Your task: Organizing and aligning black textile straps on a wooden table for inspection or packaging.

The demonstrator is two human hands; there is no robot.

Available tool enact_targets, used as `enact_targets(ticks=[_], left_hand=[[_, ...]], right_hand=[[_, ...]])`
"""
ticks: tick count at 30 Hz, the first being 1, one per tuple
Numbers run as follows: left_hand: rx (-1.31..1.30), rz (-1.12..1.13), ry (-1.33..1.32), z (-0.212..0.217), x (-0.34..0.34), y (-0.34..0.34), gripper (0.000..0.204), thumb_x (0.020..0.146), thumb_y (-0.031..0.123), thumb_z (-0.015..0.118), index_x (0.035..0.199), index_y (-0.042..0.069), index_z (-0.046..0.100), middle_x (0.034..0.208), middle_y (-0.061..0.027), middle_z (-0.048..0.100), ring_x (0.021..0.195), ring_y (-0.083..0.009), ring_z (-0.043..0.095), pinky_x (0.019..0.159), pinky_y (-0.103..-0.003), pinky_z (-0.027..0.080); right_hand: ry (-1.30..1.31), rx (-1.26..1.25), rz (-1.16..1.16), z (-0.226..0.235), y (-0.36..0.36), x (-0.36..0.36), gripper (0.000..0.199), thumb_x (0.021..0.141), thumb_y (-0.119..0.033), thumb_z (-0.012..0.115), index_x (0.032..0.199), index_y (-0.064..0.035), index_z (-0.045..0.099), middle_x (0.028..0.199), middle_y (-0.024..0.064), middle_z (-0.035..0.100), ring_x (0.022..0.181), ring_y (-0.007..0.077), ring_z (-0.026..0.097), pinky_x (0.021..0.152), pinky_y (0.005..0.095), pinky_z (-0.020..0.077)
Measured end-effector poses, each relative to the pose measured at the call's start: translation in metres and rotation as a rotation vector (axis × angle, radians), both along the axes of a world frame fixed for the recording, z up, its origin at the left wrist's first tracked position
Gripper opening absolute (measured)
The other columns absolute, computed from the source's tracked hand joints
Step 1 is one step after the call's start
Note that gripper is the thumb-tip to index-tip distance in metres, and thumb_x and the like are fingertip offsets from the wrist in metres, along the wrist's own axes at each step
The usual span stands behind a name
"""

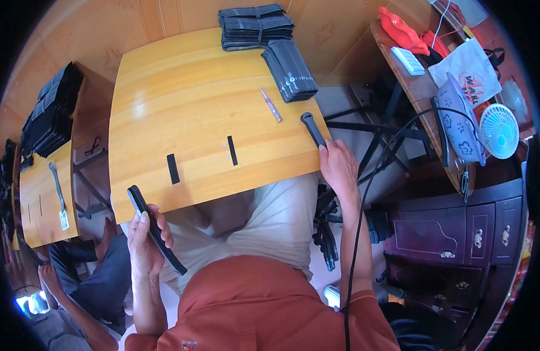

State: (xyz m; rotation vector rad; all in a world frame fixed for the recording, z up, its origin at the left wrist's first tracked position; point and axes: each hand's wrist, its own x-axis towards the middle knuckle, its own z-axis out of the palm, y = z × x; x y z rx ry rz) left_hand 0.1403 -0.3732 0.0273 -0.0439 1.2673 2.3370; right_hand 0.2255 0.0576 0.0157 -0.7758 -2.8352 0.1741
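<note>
My left hand is closed round a long, narrow black strap-like piece, held slanted just off the table's near left corner. At the right edge of the table, my right hand has its fingers closed on a dark strap-like piece with a rounded, looped end that points away from me. Two short black strips lie apart on the yellow wooden table. Farther back rests a slim screwdriver-like tool with a pale purple handle.
Tied bundles of dark straps and a second stack sit at the table's far right. A black cable hangs past my right arm. Rightward, a side table holds a purple basket and small fan. Another person sits left.
</note>
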Motion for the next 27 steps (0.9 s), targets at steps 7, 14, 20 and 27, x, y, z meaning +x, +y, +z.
enact_targets(ticks=[7,14,20,27], left_hand=[[-0.004,0.017,-0.029,0.000,0.000,0.007,0.030,0.106,0.029,0.054,0.120,0.002,0.055,0.085,-0.0059,0.057,0.067,-0.0128,0.056,0.054,-0.027,0.049],[0.009,0.037,-0.085,-0.005,0.009,0.016,0.030,0.105,0.028,0.055,0.119,0.002,0.055,0.085,-0.0060,0.057,0.068,-0.0136,0.056,0.055,-0.028,0.049],[0.037,-0.118,-0.155,-0.010,0.033,0.024,0.032,0.101,0.026,0.063,0.120,0.001,0.055,0.085,-0.0068,0.060,0.066,-0.0150,0.059,0.056,-0.028,0.051],[0.018,-0.197,-0.075,-0.027,0.050,0.010,0.031,0.100,0.019,0.063,0.124,0.002,0.053,0.085,-0.0113,0.063,0.065,-0.0184,0.062,0.060,-0.029,0.053]], right_hand=[[0.006,0.086,-0.034,0.006,0.004,-0.005,0.033,0.100,-0.027,0.055,0.119,-0.0013,0.066,0.109,0.0167,0.064,0.101,0.0367,0.063,0.084,0.0486,0.0527],[0.214,0.139,0.131,0.006,-0.021,-0.032,0.031,0.094,-0.024,0.065,0.118,-0.0033,0.067,0.112,0.0128,0.065,0.103,0.0336,0.063,0.086,0.0462,0.0529],[0.302,0.023,0.259,0.012,-0.040,-0.081,0.029,0.089,-0.018,0.071,0.114,-0.0030,0.068,0.107,0.0132,0.067,0.102,0.0332,0.064,0.086,0.0434,0.0530],[0.241,0.137,0.185,0.013,-0.039,-0.087,0.030,0.088,-0.017,0.071,0.115,-0.0045,0.066,0.115,0.0120,0.062,0.105,0.0333,0.060,0.086,0.0442,0.0517]])
